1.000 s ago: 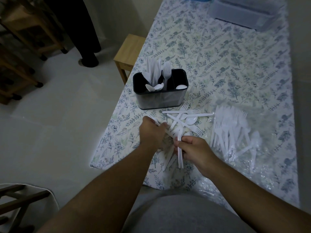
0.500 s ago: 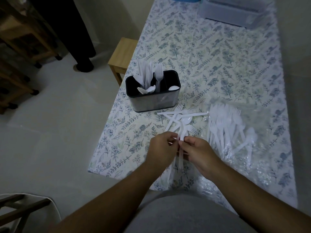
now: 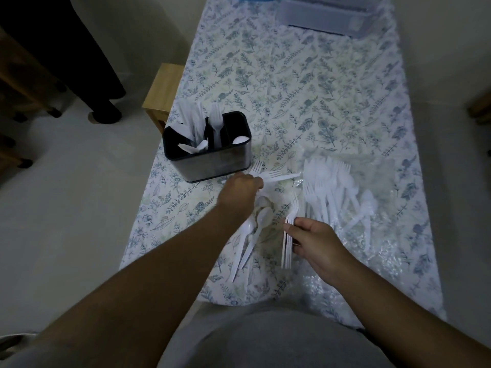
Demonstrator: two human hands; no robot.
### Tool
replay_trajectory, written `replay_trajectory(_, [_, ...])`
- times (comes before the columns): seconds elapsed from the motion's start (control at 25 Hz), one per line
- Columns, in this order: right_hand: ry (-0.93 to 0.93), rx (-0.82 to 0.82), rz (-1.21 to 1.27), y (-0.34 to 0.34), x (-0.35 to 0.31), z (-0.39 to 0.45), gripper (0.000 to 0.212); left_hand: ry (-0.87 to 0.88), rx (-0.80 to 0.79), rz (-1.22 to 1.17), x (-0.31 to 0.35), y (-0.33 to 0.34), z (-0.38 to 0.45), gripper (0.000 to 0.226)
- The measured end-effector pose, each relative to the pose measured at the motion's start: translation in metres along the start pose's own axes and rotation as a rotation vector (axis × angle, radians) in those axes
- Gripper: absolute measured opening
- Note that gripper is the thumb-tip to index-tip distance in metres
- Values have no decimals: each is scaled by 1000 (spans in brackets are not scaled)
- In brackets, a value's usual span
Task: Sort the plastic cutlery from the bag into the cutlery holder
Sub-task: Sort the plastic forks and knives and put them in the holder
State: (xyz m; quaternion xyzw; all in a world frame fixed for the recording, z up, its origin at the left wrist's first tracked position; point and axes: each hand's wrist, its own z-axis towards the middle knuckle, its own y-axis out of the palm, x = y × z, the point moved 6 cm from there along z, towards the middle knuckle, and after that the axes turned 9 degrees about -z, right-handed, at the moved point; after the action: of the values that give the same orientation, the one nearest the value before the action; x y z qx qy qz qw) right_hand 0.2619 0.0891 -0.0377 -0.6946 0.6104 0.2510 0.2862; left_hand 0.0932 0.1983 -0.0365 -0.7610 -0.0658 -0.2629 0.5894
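A black cutlery holder (image 3: pixel 212 166) stands near the table's left edge with white knives, a fork and a spoon in its compartments. Just right of it lie loose white forks (image 3: pixel 276 176); my left hand (image 3: pixel 240 192) reaches over them and its fingers curl on their handles. Below that hand lie white spoons (image 3: pixel 255 229) on the cloth. My right hand (image 3: pixel 316 240) grips a bundle of white forks (image 3: pixel 288 235), tines pointing away from me. A clear plastic bag (image 3: pixel 372 197) with more white cutlery lies to the right.
A floral cloth covers the table (image 3: pixel 305 88). A clear plastic box (image 3: pixel 329 14) sits at the far end. A wooden stool (image 3: pixel 164 94) stands by the table's left side, and a person in dark trousers (image 3: pixel 87 75) stands on the floor further left.
My left hand has left the bundle and moved forward to the loose forks beside the holder. My right hand keeps the fork bundle and has drawn slightly right.
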Motion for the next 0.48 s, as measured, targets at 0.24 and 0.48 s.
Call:
replay_trajectory(0.24, [-12,31,44,-5,1,7,15,-203,92,-325,11,-12,-36,30])
replay_trajectory(0.48, [-87,-12,-13,14,-7,12,28,-180,81,-548,57,1,-87,14])
